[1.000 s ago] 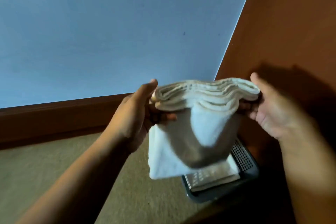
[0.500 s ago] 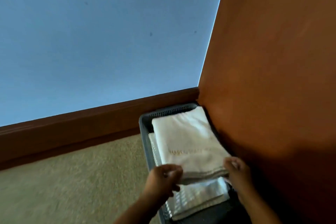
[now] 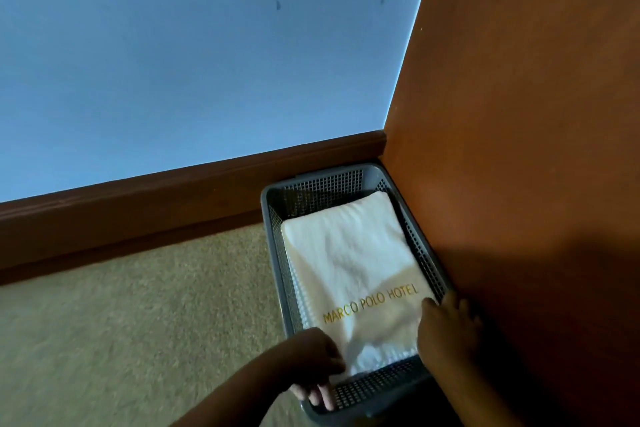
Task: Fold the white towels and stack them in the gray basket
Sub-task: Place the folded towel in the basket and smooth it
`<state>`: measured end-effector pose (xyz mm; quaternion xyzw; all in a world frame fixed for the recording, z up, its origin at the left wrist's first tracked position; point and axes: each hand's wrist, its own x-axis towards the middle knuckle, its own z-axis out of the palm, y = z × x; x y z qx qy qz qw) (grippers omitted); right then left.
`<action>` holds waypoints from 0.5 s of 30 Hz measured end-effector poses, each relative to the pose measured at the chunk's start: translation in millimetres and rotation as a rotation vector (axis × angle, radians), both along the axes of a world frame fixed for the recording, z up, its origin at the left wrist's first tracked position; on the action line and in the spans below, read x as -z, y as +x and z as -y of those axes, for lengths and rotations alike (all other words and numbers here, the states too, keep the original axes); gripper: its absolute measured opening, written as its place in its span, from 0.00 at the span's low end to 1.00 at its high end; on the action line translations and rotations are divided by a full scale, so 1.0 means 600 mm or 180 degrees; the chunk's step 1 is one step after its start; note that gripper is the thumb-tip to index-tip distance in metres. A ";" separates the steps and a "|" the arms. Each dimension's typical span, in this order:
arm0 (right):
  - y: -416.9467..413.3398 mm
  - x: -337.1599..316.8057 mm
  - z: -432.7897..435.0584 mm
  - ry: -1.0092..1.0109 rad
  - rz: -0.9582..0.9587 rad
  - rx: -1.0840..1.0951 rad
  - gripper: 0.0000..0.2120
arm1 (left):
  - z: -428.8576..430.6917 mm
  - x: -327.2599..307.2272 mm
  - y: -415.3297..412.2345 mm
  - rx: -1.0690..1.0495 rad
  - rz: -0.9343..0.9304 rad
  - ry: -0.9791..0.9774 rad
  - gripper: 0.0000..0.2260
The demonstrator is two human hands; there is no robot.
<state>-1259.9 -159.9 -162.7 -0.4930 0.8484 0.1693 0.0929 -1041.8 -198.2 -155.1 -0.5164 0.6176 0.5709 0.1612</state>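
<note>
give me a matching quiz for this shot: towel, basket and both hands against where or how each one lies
Things:
1 towel
2 basket
3 left hand
4 right hand

Places or states:
a fingers on the basket's near rim
b in the room corner, beside the orange wall
c folded flat, gold lettering up
d at the towel's near right corner

Pairs: 1-c, 2-b, 3-a, 4-d

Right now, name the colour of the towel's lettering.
Gold lettering on the towel, seen in the head view.

White towel (image 3: 349,253) gold-lettered, gray mesh basket (image 3: 273,236)
</note>
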 end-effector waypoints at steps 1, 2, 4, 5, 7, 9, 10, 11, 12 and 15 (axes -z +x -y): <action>0.001 0.000 0.006 -0.0231 0.0029 -0.0082 0.16 | 0.017 -0.004 -0.004 -0.0037 -0.0036 -0.0107 0.12; 0.002 0.001 0.012 -0.0543 0.0141 -0.0242 0.17 | 0.034 -0.006 -0.009 -0.0178 -0.0067 -0.0405 0.10; 0.001 0.021 0.023 -0.0682 0.0579 -0.0548 0.27 | 0.061 0.000 -0.022 -0.0192 -0.0026 -0.1267 0.11; 0.000 0.035 0.024 -0.0379 0.0779 -0.0606 0.35 | 0.067 0.003 -0.029 0.0136 0.0043 -0.1544 0.14; 0.010 0.055 0.026 0.0323 0.0949 -0.0474 0.40 | 0.065 0.015 -0.037 0.1126 0.0317 -0.1715 0.20; 0.018 0.049 0.046 0.0846 0.0897 -0.0251 0.38 | 0.055 0.021 -0.043 0.1826 0.0608 -0.1741 0.25; 0.030 0.028 0.067 0.1072 0.0785 -0.0291 0.35 | 0.053 0.025 -0.046 0.1939 0.0715 -0.1724 0.25; 0.039 0.010 0.094 0.1195 0.0664 -0.0373 0.29 | 0.056 0.028 -0.050 0.1956 0.0750 -0.1735 0.25; 0.046 -0.005 0.123 0.1134 0.0580 -0.0526 0.23 | 0.063 0.027 -0.054 0.1868 0.0774 -0.1768 0.23; 0.036 0.010 0.193 -0.0190 0.0803 -0.0720 0.21 | 0.107 0.021 -0.056 0.1200 0.0806 -0.2279 0.22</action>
